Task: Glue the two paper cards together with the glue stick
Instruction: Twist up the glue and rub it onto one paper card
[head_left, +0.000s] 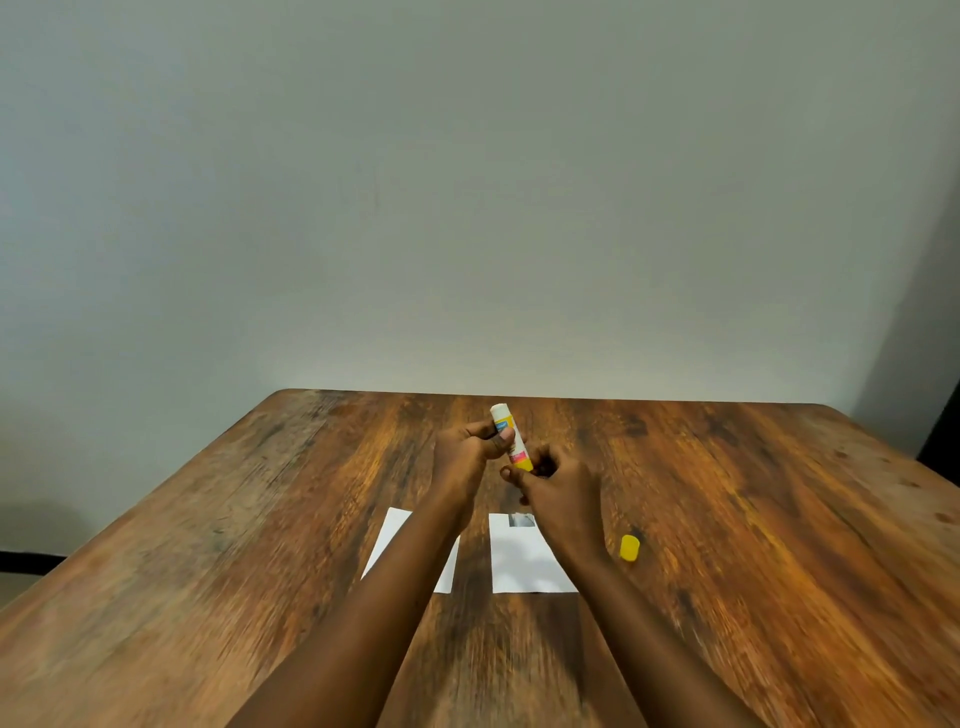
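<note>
Both of my hands hold an uncapped glue stick (509, 435) above the wooden table, its white tip pointing up and away. My left hand (470, 451) grips the barrel in the middle. My right hand (558, 491) pinches the yellow base at the lower end. Two white paper cards lie flat on the table below: the left card (390, 538) is partly hidden by my left forearm, the right card (519, 558) sits beside it with a narrow gap between them. The yellow cap (629, 548) lies on the table right of the right card.
The wooden table (753, 519) reaches back to a plain grey wall. Its left edge runs diagonally toward me, and its far right corner is near a dark object at the frame edge.
</note>
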